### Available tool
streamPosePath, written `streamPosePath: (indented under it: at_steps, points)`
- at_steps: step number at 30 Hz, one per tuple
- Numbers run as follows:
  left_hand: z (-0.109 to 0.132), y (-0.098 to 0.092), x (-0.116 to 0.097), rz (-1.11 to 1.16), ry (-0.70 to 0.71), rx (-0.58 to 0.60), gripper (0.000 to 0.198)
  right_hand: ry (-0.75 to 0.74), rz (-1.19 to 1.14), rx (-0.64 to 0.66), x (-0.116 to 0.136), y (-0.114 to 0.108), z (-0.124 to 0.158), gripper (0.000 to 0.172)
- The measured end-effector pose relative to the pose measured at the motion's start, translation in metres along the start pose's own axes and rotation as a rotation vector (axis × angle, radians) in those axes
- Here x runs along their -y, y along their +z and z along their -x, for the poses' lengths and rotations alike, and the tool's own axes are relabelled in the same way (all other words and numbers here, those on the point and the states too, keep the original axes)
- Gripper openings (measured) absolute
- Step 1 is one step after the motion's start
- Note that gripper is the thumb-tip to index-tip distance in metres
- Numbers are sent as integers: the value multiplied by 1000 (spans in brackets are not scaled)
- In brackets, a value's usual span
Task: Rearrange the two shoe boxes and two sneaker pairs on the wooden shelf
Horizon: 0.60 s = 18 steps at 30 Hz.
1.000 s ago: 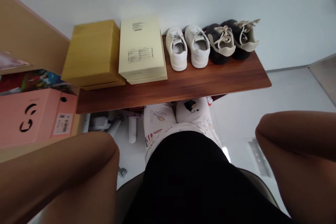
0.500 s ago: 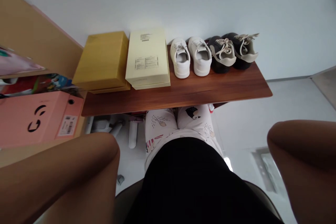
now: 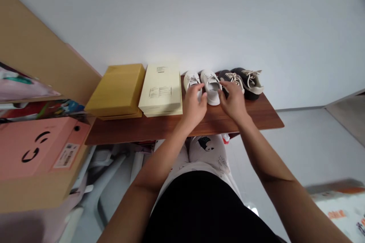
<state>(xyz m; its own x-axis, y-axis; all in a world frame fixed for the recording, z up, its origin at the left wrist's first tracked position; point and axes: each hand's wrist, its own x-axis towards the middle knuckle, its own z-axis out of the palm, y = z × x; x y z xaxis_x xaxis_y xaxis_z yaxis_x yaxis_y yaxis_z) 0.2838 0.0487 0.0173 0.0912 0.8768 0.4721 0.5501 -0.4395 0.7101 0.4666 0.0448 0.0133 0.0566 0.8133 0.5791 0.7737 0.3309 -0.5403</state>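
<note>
A pair of white sneakers stands side by side on the brown wooden board [image 3: 159, 131], toes towards the wall. My left hand [image 3: 195, 107] is over the heel of the left white sneaker [image 3: 191, 78] and partly hides it. To the other side of the right white sneaker [image 3: 212, 87] is my right hand [image 3: 233, 100], in front of a dark sneaker [image 3: 228, 78] with cream laces. Both hands have fingers and thumb apart and hold nothing. Whether the fingertips touch the shoes I cannot tell. The other dark sneaker [image 3: 251, 83] sits at the far right.
Left of the shoes lie a cream box [image 3: 161, 91] and a yellow box [image 3: 118, 89]. A pink box [image 3: 37, 146] rests on a shelf unit at the left. Behind the board rises a white wall [image 3: 176, 15]. My legs [image 3: 207, 150] are under the board's front edge.
Both hands have come into view and reached forward to the white sneakers. The head view has tilted up, so the board and shoes appear lower.
</note>
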Motion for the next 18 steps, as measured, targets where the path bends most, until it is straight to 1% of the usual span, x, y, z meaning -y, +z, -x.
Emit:
streamPosePath:
  at_steps: [2,4,6,7,8,9,11,14,16,18]
  points:
    - [-15,22,-6,-146,4,102,35,24,146,59,-5,24,-9,36]
    - [-28,42,-6,-340,-85,189,31,88,242,149,-14,47,-15,28]
    - [-37,55,0,-487,-204,210,26,131,240,221,-25,61,-18,19]
    - [-40,58,4,-521,-246,201,24,150,203,228,-31,64,-19,16]
    - [-43,59,9,-524,-272,181,23,174,146,210,-37,64,-19,17]
    - [-44,58,14,-499,-289,149,21,210,70,168,-42,63,-19,21]
    - [-46,53,26,-370,-320,64,18,319,-148,47,-51,59,-17,31]
    - [-41,50,45,-46,-403,-96,20,487,-602,-107,-59,61,-7,44]
    - [-33,55,58,137,-497,-179,24,565,-861,-147,-62,68,3,47]
    - [-25,63,69,204,-597,-243,28,634,-991,-129,-65,75,14,48]
